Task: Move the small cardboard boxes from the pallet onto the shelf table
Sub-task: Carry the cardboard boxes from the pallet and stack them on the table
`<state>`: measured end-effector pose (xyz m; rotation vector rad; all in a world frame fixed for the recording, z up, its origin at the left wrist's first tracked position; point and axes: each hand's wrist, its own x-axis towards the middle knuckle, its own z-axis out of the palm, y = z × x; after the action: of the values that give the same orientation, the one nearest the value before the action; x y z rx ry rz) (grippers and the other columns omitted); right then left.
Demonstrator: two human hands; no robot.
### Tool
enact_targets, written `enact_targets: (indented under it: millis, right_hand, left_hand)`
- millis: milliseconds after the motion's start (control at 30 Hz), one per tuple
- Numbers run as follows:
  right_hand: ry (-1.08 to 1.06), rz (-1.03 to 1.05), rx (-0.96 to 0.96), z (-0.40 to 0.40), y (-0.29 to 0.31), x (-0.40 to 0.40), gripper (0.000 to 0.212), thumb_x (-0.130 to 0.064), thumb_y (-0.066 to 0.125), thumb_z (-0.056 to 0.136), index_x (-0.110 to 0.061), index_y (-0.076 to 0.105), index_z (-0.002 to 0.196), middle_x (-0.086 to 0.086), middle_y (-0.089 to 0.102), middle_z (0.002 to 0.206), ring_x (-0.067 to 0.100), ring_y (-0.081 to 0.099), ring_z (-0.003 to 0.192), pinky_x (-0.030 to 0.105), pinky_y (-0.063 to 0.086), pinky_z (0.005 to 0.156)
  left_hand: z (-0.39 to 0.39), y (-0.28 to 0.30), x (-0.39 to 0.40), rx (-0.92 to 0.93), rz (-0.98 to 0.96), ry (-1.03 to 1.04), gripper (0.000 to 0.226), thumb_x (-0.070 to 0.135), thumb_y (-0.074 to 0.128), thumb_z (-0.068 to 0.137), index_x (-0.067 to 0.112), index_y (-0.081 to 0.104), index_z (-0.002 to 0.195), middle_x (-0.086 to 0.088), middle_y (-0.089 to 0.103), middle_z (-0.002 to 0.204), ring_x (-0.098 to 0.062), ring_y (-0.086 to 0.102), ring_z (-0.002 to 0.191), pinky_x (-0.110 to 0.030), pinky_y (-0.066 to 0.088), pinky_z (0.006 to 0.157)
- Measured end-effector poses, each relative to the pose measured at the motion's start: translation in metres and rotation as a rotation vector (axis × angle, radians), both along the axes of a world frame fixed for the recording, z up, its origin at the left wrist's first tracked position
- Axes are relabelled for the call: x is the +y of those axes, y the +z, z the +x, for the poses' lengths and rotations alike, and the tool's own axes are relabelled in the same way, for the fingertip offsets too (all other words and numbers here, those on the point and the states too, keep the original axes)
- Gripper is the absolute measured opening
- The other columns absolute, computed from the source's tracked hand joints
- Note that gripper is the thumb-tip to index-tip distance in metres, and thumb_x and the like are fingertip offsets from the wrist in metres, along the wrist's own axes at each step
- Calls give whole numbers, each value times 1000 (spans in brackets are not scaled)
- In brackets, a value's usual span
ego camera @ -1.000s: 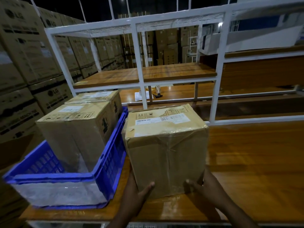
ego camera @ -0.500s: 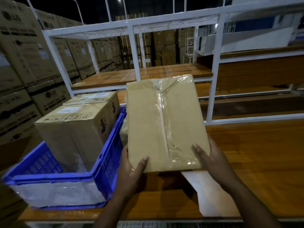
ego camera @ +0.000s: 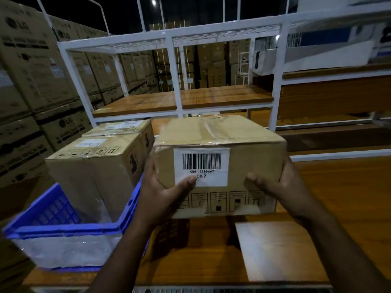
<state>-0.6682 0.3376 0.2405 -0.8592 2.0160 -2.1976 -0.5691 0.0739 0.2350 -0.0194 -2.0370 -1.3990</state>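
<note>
I hold a small cardboard box in the air above the wooden shelf table. Its barcode label faces me and clear tape runs across its top. My left hand grips its left side with the thumb on the label's lower edge. My right hand grips the right side, thumb on the front face. Two more taped cardboard boxes stand one behind the other in a blue plastic crate at the left of the table.
A white sheet lies on the table below the held box. A white metal frame carries an upper wooden shelf behind. Large stacked cartons line the left side.
The box stood on the table a second ago. Both hands lifted it and turned it over, first showing its taped face, now the barcode side.
</note>
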Motion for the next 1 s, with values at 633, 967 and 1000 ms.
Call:
enact_targets:
  millis: [633, 967, 1000]
  right_hand:
    - [-46, -29, 78, -3, 3, -13, 73, -36, 78, 75, -45, 40, 136, -16, 59, 124, 4, 61, 114, 28, 60, 79]
    - [-48, -49, -90, -5, 6, -10, 67, -69, 53, 84, -46, 34, 145, -11, 57, 129, 13, 61, 114, 31, 60, 72]
    - [-61, -58, -124, -7, 5, -8, 72, -75, 49, 82, -48, 32, 146, -8, 56, 133, 16, 60, 117, 39, 61, 78]
  left_hand:
    - [4, 5, 10, 45, -2, 145, 84, 47, 87, 73, 24, 44, 142, 20, 60, 128, 17, 56, 112, -1, 45, 86]
    - [-1, 2, 8, 24, 46, 32, 82, 58, 68, 78, 20, 41, 145, 3, 65, 128, -11, 68, 111, -26, 61, 80]
    - [-2, 2, 9, 22, 55, 13, 78, 59, 65, 81, 22, 41, 145, 4, 65, 129, -13, 68, 112, -32, 62, 81]
